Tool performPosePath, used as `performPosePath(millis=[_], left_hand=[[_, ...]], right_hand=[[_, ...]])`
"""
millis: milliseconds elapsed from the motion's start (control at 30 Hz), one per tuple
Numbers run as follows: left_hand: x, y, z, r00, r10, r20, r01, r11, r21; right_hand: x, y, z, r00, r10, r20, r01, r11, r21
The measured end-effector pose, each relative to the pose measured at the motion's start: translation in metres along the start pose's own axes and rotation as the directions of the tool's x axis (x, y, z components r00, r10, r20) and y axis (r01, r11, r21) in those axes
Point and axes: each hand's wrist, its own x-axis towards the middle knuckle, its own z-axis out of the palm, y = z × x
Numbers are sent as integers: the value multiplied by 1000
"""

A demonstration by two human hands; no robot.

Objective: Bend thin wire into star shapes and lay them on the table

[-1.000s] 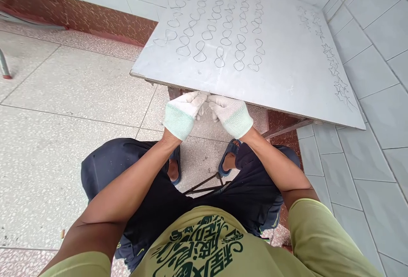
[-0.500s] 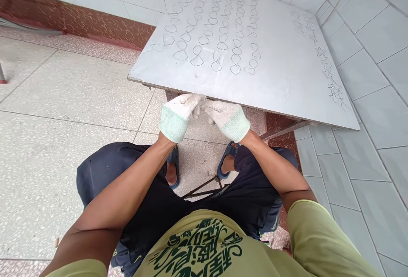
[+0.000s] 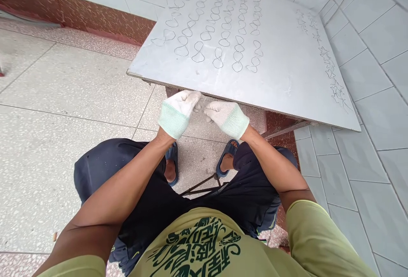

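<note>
My left hand (image 3: pixel 185 103), in a white glove with a pale green cuff, is closed in a pinch just below the front edge of the white board (image 3: pixel 287 94). Facing it, a small gap to the right, my right hand (image 3: pixel 221 113) in a matching glove is pinched too. A thin, light wire (image 3: pixel 205 99) shows faintly between the fingertips; its full shape is hidden by the gloves. On the board beyond lie rows of thin wire loops (image 3: pixel 218 58), many twisted like a figure eight. Star-shaped wire outlines (image 3: pixel 330 70) line the right side.
Tiled wall (image 3: pixel 376 132) closes in on the right and behind the board. A brown support leg (image 3: pixel 283 129) slants beneath the board. On the speckled floor (image 3: pixel 63 149) are my sandalled feet, with a dark metal frame (image 3: pixel 202 185) between my legs.
My hands have drawn slightly apart, opening a small gap between the fingertips where the thin wire shows. The camera view has shifted a little. The wire shapes on the board lie as before.
</note>
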Motion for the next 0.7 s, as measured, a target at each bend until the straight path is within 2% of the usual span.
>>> performPosePath(millis=[100,167,267,367,433,533,600,700], left_hand=[[-3,-9,3,986,98,-136,-78,986,145],[-5,-16,3,964,209,-165,-165,954,250],[-9,-22,0,933,350,-85,-297,880,371],[-12,-21,-3,914,405,-1,-368,832,415],[-13,-17,-2,925,379,-31,-338,856,391],[-10,-9,0,982,161,-98,-137,967,217],[-7,-6,1,996,42,-81,-32,992,123],[-4,-5,2,999,17,-40,-12,994,112]], right_hand=[[-3,0,0,1000,4,27,-6,999,50],[-5,0,1,1000,-10,25,9,999,52],[-6,-1,2,999,-30,28,30,1000,-4],[-6,-4,2,998,-47,36,49,997,-67],[-6,-6,2,999,-49,10,50,991,-124],[-9,-8,1,998,-29,-49,20,986,-166],[-11,-8,0,997,-14,-70,4,990,-139],[-13,-6,0,998,7,-66,-12,997,-75]])
